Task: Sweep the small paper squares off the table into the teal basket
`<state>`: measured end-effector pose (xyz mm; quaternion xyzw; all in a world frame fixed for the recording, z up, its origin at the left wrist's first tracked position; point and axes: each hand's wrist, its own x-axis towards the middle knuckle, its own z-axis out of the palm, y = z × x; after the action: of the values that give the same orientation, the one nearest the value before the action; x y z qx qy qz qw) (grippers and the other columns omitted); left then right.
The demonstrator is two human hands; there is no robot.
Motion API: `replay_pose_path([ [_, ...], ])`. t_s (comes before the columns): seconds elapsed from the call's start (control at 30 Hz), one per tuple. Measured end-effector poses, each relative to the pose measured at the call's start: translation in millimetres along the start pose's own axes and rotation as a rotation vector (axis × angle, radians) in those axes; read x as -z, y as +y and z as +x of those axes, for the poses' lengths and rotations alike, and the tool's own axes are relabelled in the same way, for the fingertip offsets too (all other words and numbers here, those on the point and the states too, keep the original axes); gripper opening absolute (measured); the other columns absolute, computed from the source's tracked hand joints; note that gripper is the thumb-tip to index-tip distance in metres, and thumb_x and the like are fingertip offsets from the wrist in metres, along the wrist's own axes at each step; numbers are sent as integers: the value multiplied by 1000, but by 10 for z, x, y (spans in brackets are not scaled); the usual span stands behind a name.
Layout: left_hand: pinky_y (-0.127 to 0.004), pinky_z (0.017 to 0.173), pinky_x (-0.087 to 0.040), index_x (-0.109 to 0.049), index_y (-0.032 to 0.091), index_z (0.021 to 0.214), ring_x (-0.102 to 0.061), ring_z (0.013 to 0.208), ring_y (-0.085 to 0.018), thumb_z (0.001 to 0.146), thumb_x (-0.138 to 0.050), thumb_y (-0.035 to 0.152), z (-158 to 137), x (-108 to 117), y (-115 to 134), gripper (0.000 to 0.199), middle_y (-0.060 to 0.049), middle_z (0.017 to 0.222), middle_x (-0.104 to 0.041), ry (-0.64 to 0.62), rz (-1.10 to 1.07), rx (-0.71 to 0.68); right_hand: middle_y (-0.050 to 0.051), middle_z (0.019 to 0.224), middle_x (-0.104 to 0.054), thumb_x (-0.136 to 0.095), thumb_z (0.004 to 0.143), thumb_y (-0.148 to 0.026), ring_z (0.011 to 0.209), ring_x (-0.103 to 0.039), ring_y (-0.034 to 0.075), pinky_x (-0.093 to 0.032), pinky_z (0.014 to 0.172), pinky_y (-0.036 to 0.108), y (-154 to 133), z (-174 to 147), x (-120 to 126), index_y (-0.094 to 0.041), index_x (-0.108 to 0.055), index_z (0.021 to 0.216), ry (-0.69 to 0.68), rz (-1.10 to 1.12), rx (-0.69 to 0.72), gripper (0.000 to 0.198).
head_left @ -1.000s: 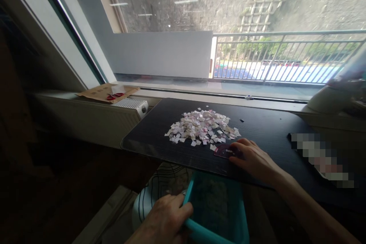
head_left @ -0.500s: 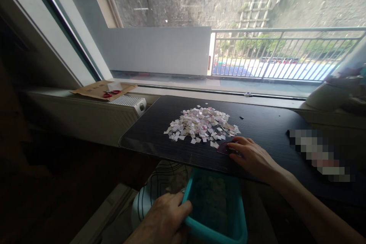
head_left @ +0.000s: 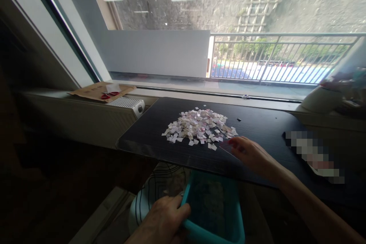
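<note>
My left hand (head_left: pixel 167 213) grips the near-left rim of a teal plastic bin (head_left: pixel 213 231), thumb over the edge. The bin sits below the front edge of a dark table (head_left: pixel 145 131); its shadowed inside holds pale bits. Over the tabletop, my right hand (head_left: pixel 250 152) has its fingers curled round a thin, see-through purplish flat piece (head_left: pixel 225 146), seen nearly edge-on; its exact kind is unclear. Just left of that hand lies a spread heap of small cut paper pieces (head_left: pixel 197 126), mostly white and pinkish.
Red-handled scissors (head_left: pixel 110 95) lie on a brown paper envelope (head_left: pixel 85 90) by a white radiator (head_left: pixel 126 105). A blurred-out flat object (head_left: pixel 314 156) rests at the table's right. A small dark scrap (head_left: pixel 239 119) lies behind the heap. Window glass rises beyond the table.
My right hand has turned, tipping the purplish piece from nearly flat to edge-on beside the heap. My left hand keeps its hold on the bin. The view has shifted slightly.
</note>
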<state>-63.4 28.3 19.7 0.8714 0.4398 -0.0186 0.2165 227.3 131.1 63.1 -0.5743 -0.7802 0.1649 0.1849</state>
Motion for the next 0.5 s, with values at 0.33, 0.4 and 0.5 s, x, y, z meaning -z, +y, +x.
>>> replay_pose_path([
  [0.33, -31, 74, -39, -53, 21, 86, -54, 86, -21, 73, -61, 10, -8, 127, 86, 19, -2, 97, -58, -14, -12, 23, 1, 70, -65, -44, 84, -30, 56, -55, 13, -38, 54, 23, -96, -27, 94, -20, -63, 103, 34, -10, 22, 29],
  [0.4, -31, 74, -39, -53, 22, 87, -54, 86, -21, 74, -60, 10, -7, 136, 112, 19, -2, 96, -58, -14, -13, 28, 1, 71, -64, -43, 85, -30, 57, -55, 12, -38, 54, 22, -137, -36, 95, -20, -62, 105, 32, 3, 38, 30],
  [0.5, -31, 73, -39, -53, 21, 85, -54, 84, -22, 72, -61, 9, -7, 126, 120, 19, -3, 96, -58, -9, 4, 39, 2, 74, -65, -42, 85, -29, 60, -56, 13, -39, 55, 22, -198, -6, 56, -19, -62, 107, -7, 16, 61, 31],
])
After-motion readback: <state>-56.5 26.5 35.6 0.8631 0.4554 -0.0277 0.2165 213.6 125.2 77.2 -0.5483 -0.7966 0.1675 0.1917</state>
